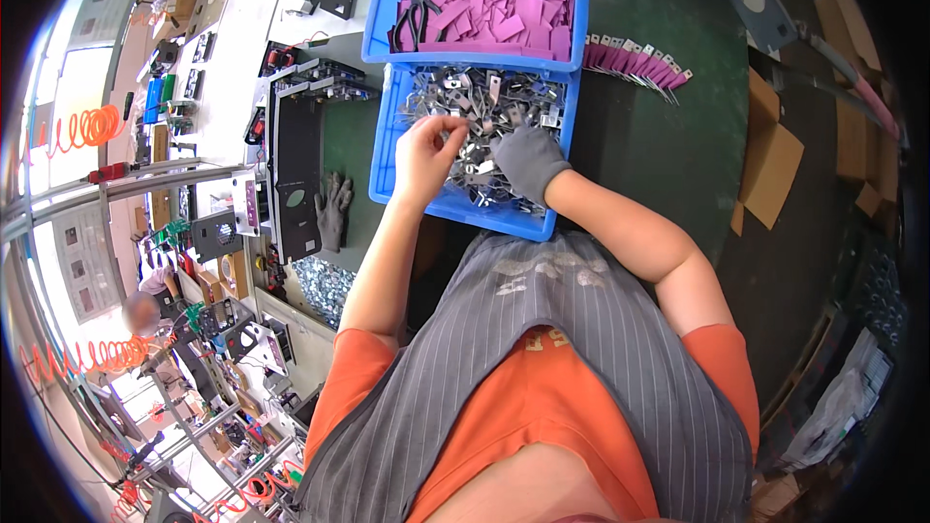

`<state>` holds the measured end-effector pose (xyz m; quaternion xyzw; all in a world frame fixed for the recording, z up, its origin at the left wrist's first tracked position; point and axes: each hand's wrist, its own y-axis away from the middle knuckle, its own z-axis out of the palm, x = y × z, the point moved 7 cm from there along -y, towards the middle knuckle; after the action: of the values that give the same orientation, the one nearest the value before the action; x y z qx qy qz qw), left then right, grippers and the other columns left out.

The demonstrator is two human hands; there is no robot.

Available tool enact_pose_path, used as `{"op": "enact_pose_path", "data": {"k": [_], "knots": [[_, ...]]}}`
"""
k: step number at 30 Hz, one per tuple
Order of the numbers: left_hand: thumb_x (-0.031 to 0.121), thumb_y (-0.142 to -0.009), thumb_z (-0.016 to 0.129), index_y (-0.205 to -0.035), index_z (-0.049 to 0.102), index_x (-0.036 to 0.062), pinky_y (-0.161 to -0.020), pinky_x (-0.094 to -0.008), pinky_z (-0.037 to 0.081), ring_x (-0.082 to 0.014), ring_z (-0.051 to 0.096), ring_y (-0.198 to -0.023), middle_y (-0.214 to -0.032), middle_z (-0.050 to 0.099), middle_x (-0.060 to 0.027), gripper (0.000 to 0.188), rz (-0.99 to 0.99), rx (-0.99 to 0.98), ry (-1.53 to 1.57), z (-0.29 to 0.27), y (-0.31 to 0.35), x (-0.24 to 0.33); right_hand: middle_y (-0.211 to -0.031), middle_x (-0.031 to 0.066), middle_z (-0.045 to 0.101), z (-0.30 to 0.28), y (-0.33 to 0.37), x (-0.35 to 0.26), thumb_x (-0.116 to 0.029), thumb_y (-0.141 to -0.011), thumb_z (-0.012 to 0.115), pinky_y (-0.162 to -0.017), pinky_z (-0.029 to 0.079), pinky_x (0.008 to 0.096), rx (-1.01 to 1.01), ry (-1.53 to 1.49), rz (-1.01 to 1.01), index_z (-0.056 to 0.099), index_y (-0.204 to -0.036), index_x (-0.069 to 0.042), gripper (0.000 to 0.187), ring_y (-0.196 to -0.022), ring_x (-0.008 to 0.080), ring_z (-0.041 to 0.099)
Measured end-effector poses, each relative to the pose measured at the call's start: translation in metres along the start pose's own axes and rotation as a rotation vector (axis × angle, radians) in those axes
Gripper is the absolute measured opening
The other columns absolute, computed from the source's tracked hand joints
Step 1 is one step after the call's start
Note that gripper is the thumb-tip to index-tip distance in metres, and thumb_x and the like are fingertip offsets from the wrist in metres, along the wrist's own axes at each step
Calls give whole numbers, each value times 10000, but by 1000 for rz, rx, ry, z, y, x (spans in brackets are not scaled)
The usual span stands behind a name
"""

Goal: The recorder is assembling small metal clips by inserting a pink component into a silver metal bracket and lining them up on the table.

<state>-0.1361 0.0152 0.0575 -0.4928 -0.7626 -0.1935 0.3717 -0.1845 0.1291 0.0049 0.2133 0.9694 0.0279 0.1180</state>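
My bare left hand [426, 157] hovers over the left side of a blue plastic bin [384, 150], thumb and forefinger drawn together in a pinch. What they hold, if anything, is too small to make out. Down among the small metal parts [477, 150] in that bin is my right hand [529, 163], in a grey glove. Its fingertips are hidden by the glove and the parts. Beyond stands a second blue bin [376, 5] full of flat pink pieces [504, 2]. Black-handled pliers [417, 17] lie on them at the left.
Right of the bins, a row of metal tabs with pink sleeves [639, 63] lies on the dark green table [649, 155]. A spare grey glove [333, 213] rests at the left, beside a black metal panel [294, 165]. Cardboard [772, 150] stands past the table's right edge.
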Motion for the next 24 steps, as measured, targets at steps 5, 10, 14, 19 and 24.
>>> {"op": "enact_pose_path", "data": {"k": [5, 10, 14, 19, 24], "knots": [[198, -802, 678, -863, 686, 114, -646, -325, 489, -222, 622, -707, -826, 644, -68, 104, 190, 47, -295, -10, -70, 32, -825, 106, 676, 17, 11, 6, -115, -821, 503, -667, 539, 377, -35, -148, -59, 648, -912, -88, 173, -802, 271, 667], [259, -791, 659, -891, 699, 137, -727, -379, 507, -280, 637, -833, -886, 666, -87, 162, 239, 113, -528, -8, -141, 28, -903, 106, 665, 15, 25, 4, -89, -826, 483, -718, 526, 395, -19, -278, -103, 630, -931, -88, 181, -871, 293, 643], [268, -763, 664, -938, 712, 146, -753, -369, 516, -285, 651, -859, -904, 684, -98, 219, 101, -21, -803, 6, -170, 5, -939, 117, 655, 7, 27, 3, -85, -829, 474, -765, 515, 393, -70, -312, -91, 623, -948, -75, 190, -924, 296, 626], [207, -769, 690, -935, 708, 48, -685, -294, 506, -198, 662, -721, -807, 698, -105, 230, 19, 31, -130, -11, -156, 0, -1018, 128, 650, -13, 47, 10, -11, -798, 479, -812, 502, 390, 18, -631, -95, 628, -1057, -76, 306, -948, 316, 618], [179, -809, 698, -931, 703, -9, -542, -215, 419, -51, 516, -576, -723, 649, 11, 224, -179, -173, 401, -2, -90, 29, -978, 139, 650, -74, 80, 43, 6, -808, 556, -816, 504, 332, 254, -982, -107, 625, -1082, -35, 285, -883, 266, 639]]}}
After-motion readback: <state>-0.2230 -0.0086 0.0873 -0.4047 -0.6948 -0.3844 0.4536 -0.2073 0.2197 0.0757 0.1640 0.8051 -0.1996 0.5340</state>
